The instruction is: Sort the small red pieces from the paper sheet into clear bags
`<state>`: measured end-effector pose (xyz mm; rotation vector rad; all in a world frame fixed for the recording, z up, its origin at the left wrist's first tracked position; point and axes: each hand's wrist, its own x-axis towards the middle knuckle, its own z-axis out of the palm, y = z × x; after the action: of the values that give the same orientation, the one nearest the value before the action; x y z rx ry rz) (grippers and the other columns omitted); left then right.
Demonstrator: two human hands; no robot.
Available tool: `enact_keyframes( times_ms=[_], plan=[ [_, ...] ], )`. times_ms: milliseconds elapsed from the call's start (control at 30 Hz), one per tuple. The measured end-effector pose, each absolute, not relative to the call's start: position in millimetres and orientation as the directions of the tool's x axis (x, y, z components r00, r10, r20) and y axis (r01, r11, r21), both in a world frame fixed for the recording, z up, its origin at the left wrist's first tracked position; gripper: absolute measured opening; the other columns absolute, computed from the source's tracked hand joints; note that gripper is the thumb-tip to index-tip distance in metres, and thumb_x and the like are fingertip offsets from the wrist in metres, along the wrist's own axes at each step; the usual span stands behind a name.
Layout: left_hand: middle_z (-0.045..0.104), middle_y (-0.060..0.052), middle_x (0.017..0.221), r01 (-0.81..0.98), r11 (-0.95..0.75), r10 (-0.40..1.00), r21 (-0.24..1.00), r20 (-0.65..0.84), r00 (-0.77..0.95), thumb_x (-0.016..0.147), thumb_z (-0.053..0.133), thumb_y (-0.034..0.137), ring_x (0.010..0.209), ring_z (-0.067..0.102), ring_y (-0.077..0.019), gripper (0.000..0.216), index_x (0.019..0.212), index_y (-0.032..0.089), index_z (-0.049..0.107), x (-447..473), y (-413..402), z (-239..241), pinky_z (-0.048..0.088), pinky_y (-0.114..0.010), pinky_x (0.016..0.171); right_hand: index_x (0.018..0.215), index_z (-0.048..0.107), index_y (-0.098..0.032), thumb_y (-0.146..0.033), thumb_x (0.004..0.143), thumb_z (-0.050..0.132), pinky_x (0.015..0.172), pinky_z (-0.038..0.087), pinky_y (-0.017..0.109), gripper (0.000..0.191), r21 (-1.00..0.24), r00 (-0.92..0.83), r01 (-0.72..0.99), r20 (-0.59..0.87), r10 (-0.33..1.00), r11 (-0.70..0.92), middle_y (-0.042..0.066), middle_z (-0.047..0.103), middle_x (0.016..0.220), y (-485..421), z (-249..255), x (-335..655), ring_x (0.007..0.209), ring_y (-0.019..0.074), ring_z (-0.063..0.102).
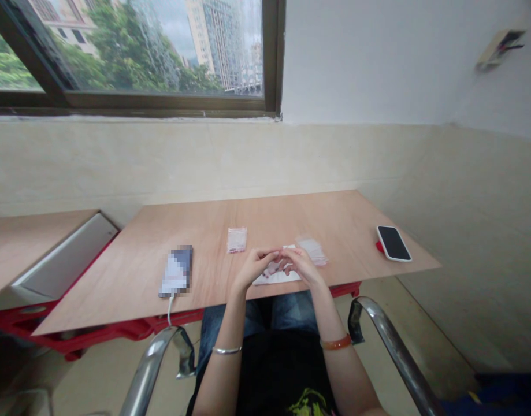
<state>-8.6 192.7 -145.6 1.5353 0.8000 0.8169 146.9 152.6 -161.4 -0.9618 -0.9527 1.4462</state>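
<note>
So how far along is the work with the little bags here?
Looks done: one small bag with reddish contents, lying apart on the table. In hand: left hand and right hand meet on a pinkish piece over a white sheet; grip unclear. Seemingly left: the clear bags beside the right hand.

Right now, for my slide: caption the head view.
Left hand, right hand pinch small clear plastic packet over light wooden table.

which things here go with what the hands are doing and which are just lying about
In use: left hand, right hand, pink item between them, white sheet beneath, probably left bag and right bag.
Lying about: cabled phone, right phone.
</note>
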Motion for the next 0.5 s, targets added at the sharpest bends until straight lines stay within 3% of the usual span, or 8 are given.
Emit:
enact_keyframes(
  times_ms=[133, 233, 367, 500],
  plan=[
    [0.062, -0.001, 0.063, 0.056, -0.143, 0.849, 0.988, 0.094, 0.519, 0.078, 0.066, 0.035, 0.054, 0.053, -0.0105, 0.021, 0.076, 0.014, 0.066, -8, 190, -143, 0.039, -0.019, 0.048, 0.069, 0.066, -0.012, -0.04, 0.07, 0.064, 0.041, 0.036, 0.02, 0.028, -0.967, -0.038, -0.244, -0.062, 0.997, -0.069, 0.005, 0.064, 0.064, 147, -157, 148, 0.05, 0.0136, 0.059],
    [0.054, 0.001, 0.056, 0.066, -0.107, 0.791, 0.992, 0.044, 0.61, 0.081, 0.063, 0.043, 0.05, 0.048, -0.0088, 0.03, 0.069, 0.015, 0.058, -10, 187, -142, 0.038, -0.018, 0.048, 0.066, 0.065, -0.013, -0.039, 0.071, 0.06, 0.041, 0.038, 0.02, 0.027, -0.978, -0.032, -0.198, -0.067, 0.997, -0.072, 0.005, 0.064, 0.061, 142, -153, 147, 0.049, 0.0129, 0.057],
    [0.057, -0.001, 0.061, 0.074, 0.007, 0.653, 0.997, -0.06, 0.755, 0.083, 0.057, 0.05, 0.052, 0.05, -0.0092, 0.038, 0.072, 0.014, 0.059, -12, 186, -142, 0.04, -0.02, 0.051, 0.061, 0.058, -0.015, -0.045, 0.071, 0.056, 0.037, 0.036, 0.017, 0.031, -0.982, -0.027, -0.159, -0.097, 0.995, -0.1, 0.002, 0.058, 0.052, 142, -148, 138, 0.045, 0.0114, 0.054],
    [0.056, -0.001, 0.058, 0.059, -0.002, 0.67, 0.998, -0.043, 0.741, 0.084, 0.056, 0.05, 0.05, 0.049, -0.0086, 0.04, 0.07, 0.013, 0.058, -14, 192, -145, 0.038, -0.02, 0.05, 0.062, 0.054, -0.017, -0.055, 0.073, 0.054, 0.033, 0.032, 0.018, 0.039, -0.994, -0.003, -0.104, -0.044, 0.999, -0.044, 0.0, 0.054, 0.046, 146, -143, 122, 0.039, 0.0105, 0.049]
  ],
)
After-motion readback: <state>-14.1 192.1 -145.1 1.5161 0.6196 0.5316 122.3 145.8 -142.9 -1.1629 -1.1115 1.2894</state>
